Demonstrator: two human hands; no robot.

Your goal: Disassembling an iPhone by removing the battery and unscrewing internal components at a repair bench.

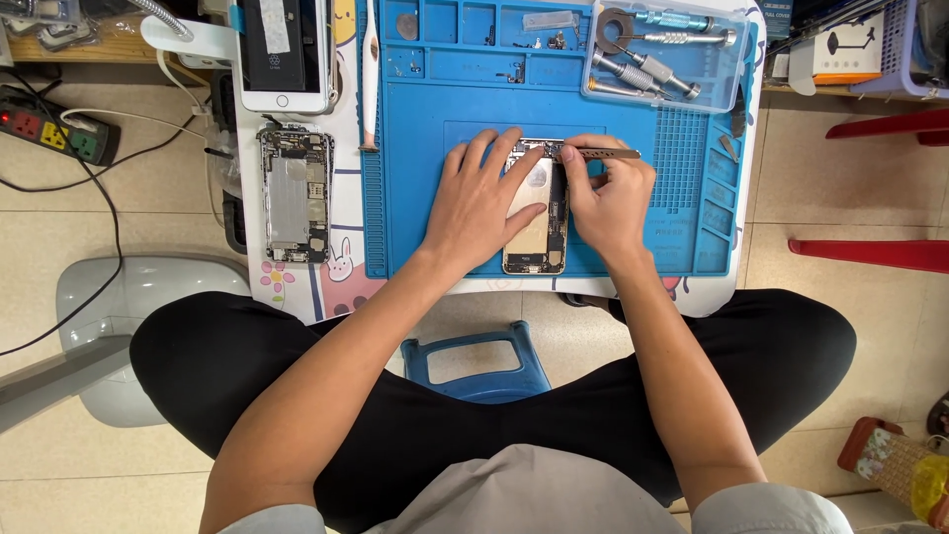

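Small white bench (712, 287), cartoon print. On it: blue repair mat (692, 198) covering most of top, second opened phone chassis (295, 193) left of mat, white phone (285, 54) face-up behind that.

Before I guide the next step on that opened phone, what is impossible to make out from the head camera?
- Tweezers tips: hidden behind the right hand fingers.
- Opened phone left side: covered by the left hand.
- Small parts in the blue mat top compartments: too small to identify.
- Clear tray of screwdrivers: top edge cut off by the frame.
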